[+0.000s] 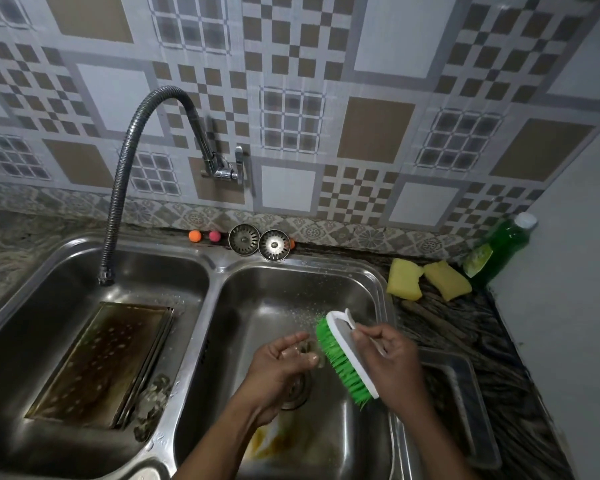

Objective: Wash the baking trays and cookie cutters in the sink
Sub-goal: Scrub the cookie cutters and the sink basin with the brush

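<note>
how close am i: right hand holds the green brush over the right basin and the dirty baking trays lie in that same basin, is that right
One slip. In the head view the right hand holds the green brush over the right basin, but the dirty baking trays lie in the left basin.

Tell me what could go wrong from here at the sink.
The small cookie cutter held in the left hand could slip toward the drain; both strainers stand on the ledge. The brush in the right hand could scrape the left hand.
</note>
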`<action>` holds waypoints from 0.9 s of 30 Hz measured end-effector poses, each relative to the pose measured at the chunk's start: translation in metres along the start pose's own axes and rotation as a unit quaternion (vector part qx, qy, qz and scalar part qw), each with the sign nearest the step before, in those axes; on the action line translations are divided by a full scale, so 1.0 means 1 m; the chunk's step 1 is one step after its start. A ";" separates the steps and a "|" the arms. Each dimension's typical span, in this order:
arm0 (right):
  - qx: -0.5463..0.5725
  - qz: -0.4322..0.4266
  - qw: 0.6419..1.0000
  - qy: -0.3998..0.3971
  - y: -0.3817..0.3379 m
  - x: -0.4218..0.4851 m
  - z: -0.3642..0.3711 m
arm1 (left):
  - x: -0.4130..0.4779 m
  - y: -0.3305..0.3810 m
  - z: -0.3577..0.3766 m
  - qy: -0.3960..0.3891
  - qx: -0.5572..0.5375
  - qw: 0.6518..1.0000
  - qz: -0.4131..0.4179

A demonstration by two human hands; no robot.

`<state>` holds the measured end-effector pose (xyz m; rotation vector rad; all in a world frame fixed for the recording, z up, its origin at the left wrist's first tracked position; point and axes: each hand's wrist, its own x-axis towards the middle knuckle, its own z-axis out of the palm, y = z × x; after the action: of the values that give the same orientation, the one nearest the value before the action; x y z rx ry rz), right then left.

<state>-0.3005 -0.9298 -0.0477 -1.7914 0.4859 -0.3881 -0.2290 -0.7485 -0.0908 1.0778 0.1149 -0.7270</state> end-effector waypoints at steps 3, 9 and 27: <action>0.011 -0.003 1.000 -0.016 -0.003 -0.004 0.005 | -0.002 0.003 0.019 0.001 -0.100 0.995 0.006; -0.076 -0.031 0.997 -0.005 0.000 -0.014 0.011 | -0.003 -0.016 0.031 0.051 -0.150 0.985 -0.063; -0.137 0.032 0.985 0.101 0.011 -0.013 0.042 | -0.035 -0.034 0.030 0.096 0.148 0.974 0.139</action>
<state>-0.2925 -0.8912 -0.0700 -2.0052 0.7678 -0.4795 -0.2836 -0.7661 -0.0872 1.4171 0.0178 -0.3916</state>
